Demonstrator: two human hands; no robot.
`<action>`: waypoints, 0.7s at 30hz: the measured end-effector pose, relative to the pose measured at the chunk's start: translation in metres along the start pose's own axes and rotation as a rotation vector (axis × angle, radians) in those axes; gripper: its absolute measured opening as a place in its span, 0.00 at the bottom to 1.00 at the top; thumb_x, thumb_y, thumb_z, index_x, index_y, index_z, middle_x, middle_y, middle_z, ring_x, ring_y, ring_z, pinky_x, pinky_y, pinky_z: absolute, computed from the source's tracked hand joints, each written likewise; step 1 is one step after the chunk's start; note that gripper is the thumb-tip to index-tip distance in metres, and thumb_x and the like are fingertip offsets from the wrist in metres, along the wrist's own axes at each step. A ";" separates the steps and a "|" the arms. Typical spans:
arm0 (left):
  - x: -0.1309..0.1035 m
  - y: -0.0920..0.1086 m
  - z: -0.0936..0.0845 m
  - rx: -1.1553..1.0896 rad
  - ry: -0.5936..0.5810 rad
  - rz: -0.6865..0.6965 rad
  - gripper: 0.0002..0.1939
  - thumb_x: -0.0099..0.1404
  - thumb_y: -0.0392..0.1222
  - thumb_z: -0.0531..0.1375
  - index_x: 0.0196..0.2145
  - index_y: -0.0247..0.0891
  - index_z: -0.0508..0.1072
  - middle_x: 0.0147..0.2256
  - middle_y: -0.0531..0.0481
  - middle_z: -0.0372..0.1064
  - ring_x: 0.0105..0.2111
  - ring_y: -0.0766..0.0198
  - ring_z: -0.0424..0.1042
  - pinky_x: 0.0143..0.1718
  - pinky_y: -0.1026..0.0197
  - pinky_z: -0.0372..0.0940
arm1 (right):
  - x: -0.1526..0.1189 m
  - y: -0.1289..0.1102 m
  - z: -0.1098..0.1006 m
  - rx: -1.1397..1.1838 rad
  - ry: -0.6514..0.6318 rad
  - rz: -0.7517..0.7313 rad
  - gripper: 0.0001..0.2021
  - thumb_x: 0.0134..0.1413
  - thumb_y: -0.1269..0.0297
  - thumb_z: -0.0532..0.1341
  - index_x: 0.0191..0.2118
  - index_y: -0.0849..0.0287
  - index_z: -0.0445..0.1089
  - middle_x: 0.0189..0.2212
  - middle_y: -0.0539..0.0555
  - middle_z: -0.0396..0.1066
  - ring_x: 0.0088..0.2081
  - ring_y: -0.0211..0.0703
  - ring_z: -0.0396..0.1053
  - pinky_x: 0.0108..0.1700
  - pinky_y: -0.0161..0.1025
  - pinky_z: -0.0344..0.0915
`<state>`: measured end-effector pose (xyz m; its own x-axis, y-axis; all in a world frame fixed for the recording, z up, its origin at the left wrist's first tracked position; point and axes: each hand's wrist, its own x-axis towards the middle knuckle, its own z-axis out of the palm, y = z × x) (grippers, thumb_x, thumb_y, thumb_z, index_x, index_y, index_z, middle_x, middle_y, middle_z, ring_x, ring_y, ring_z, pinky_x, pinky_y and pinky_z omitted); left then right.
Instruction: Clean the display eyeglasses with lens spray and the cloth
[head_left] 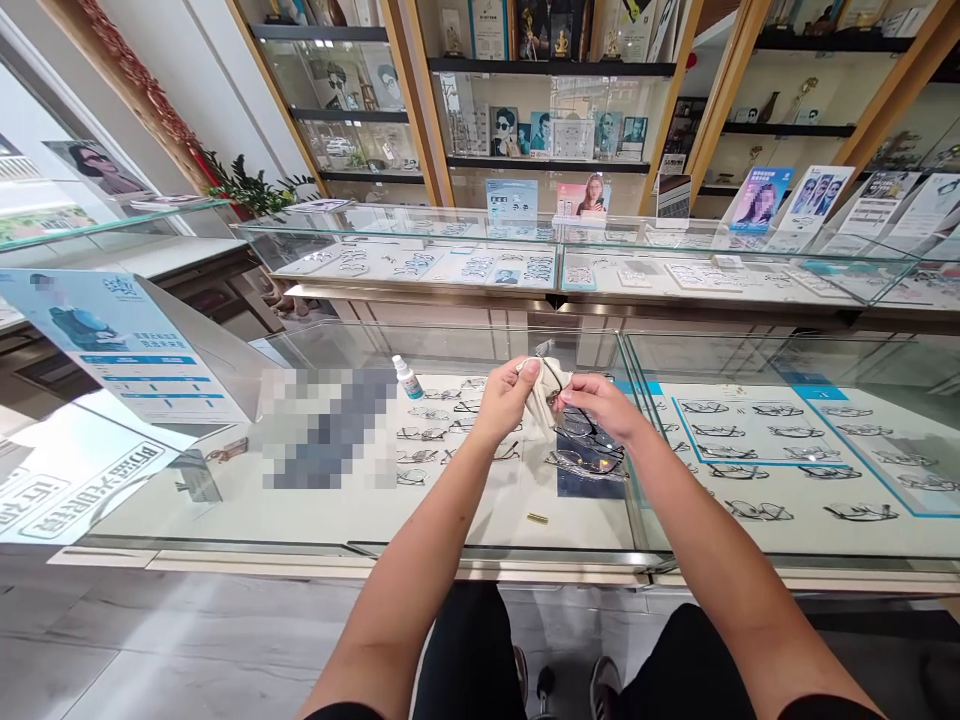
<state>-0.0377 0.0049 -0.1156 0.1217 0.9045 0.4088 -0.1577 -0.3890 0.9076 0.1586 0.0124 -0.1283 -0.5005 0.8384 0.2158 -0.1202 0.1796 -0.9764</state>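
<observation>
Over the glass display counter, my left hand (pixel 504 400) is closed on a cream cloth (pixel 546 390). Part of a dark-rimmed pair of glasses shows at the cloth's right side, where my right hand (pixel 600 402) pinches it. The cloth folds hide the rest of that pair. Below my right hand are more glasses (pixel 589 462) over a dark blue patch; whether they lie on the glass or under it I cannot tell. A small white spray bottle (pixel 407 378) with a blue-green label stands left of my hands.
Rows of glasses (pixel 795 432) show inside the case at right. A blue and white sign (pixel 142 345) stands at left, near a small clear stand (pixel 199 480). A gold-coloured piece (pixel 537 518) is near the front edge. Another glass case (pixel 450 262) runs behind.
</observation>
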 end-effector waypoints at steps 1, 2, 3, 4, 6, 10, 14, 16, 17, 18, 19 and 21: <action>0.001 0.000 -0.002 -0.020 -0.043 -0.008 0.31 0.66 0.72 0.68 0.32 0.37 0.77 0.23 0.50 0.71 0.23 0.63 0.68 0.25 0.60 0.63 | 0.000 0.000 -0.002 0.003 0.016 -0.007 0.19 0.55 0.44 0.74 0.31 0.57 0.82 0.33 0.54 0.81 0.38 0.46 0.73 0.49 0.43 0.67; 0.002 0.001 -0.003 -0.043 -0.082 -0.014 0.31 0.66 0.72 0.68 0.33 0.37 0.78 0.24 0.50 0.72 0.24 0.62 0.70 0.27 0.60 0.65 | 0.000 0.000 -0.005 0.011 0.032 -0.013 0.18 0.55 0.45 0.74 0.31 0.56 0.81 0.33 0.53 0.80 0.38 0.46 0.73 0.48 0.43 0.67; 0.003 0.001 -0.005 -0.064 -0.114 -0.018 0.30 0.66 0.70 0.69 0.35 0.36 0.79 0.26 0.49 0.74 0.26 0.62 0.71 0.29 0.60 0.67 | 0.000 -0.001 -0.007 0.023 0.043 -0.017 0.17 0.55 0.46 0.75 0.30 0.56 0.81 0.32 0.53 0.80 0.38 0.45 0.73 0.48 0.43 0.66; 0.004 0.001 -0.006 -0.080 -0.138 -0.025 0.29 0.66 0.68 0.70 0.37 0.36 0.80 0.28 0.49 0.76 0.28 0.62 0.73 0.32 0.60 0.68 | 0.000 -0.002 -0.009 0.038 0.049 -0.018 0.17 0.55 0.47 0.75 0.30 0.56 0.81 0.32 0.53 0.80 0.38 0.45 0.72 0.48 0.42 0.66; 0.004 0.002 -0.007 -0.101 -0.161 -0.048 0.28 0.64 0.64 0.74 0.44 0.35 0.81 0.32 0.48 0.78 0.31 0.62 0.74 0.35 0.61 0.69 | 0.000 -0.004 -0.012 0.070 0.052 -0.020 0.16 0.55 0.48 0.75 0.30 0.56 0.81 0.32 0.52 0.80 0.38 0.45 0.72 0.48 0.42 0.65; 0.003 0.000 -0.002 -0.124 -0.143 -0.083 0.31 0.56 0.56 0.81 0.48 0.35 0.79 0.37 0.48 0.79 0.34 0.63 0.75 0.37 0.63 0.69 | 0.001 -0.005 -0.010 0.098 0.070 -0.018 0.17 0.52 0.47 0.76 0.29 0.57 0.80 0.30 0.52 0.78 0.37 0.44 0.72 0.48 0.41 0.65; 0.001 -0.002 0.005 -0.130 -0.083 -0.082 0.31 0.54 0.55 0.81 0.45 0.36 0.76 0.34 0.49 0.79 0.32 0.63 0.76 0.36 0.63 0.70 | 0.002 0.000 -0.008 0.084 0.060 0.007 0.19 0.52 0.45 0.76 0.29 0.57 0.79 0.30 0.52 0.78 0.38 0.45 0.71 0.48 0.42 0.66; 0.001 -0.002 0.008 -0.121 -0.069 -0.085 0.29 0.55 0.57 0.80 0.43 0.37 0.75 0.31 0.51 0.77 0.29 0.64 0.75 0.33 0.62 0.70 | 0.004 0.003 -0.008 0.073 0.053 0.000 0.19 0.53 0.44 0.75 0.30 0.57 0.79 0.31 0.52 0.79 0.39 0.45 0.72 0.50 0.43 0.66; 0.001 -0.002 0.009 -0.119 -0.067 -0.085 0.29 0.55 0.59 0.80 0.41 0.37 0.75 0.30 0.51 0.77 0.28 0.64 0.75 0.32 0.62 0.69 | 0.004 0.005 -0.008 0.070 0.050 -0.007 0.19 0.54 0.44 0.75 0.30 0.57 0.80 0.32 0.53 0.79 0.40 0.45 0.73 0.51 0.43 0.65; 0.001 -0.001 0.009 -0.119 -0.067 -0.084 0.29 0.56 0.60 0.79 0.40 0.37 0.75 0.29 0.52 0.76 0.27 0.64 0.74 0.31 0.62 0.69 | 0.005 0.006 -0.008 0.069 0.047 -0.013 0.19 0.54 0.44 0.75 0.30 0.57 0.80 0.32 0.53 0.79 0.41 0.46 0.73 0.52 0.43 0.65; 0.002 -0.001 0.010 -0.121 -0.070 -0.084 0.29 0.56 0.61 0.79 0.40 0.37 0.74 0.28 0.52 0.76 0.26 0.63 0.74 0.30 0.62 0.68 | 0.005 0.007 -0.008 0.069 0.045 -0.017 0.19 0.55 0.44 0.74 0.30 0.57 0.80 0.32 0.53 0.79 0.41 0.46 0.73 0.52 0.43 0.65; 0.002 0.000 0.010 -0.130 -0.076 -0.088 0.29 0.56 0.62 0.79 0.39 0.38 0.75 0.27 0.52 0.76 0.25 0.63 0.74 0.28 0.62 0.68 | 0.006 0.008 -0.009 0.067 0.041 -0.019 0.19 0.55 0.44 0.75 0.30 0.57 0.80 0.32 0.52 0.79 0.41 0.45 0.73 0.53 0.43 0.65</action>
<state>-0.0274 0.0052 -0.1141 0.2138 0.9163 0.3385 -0.2677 -0.2783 0.9224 0.1621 0.0234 -0.1349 -0.4623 0.8557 0.2325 -0.1874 0.1620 -0.9688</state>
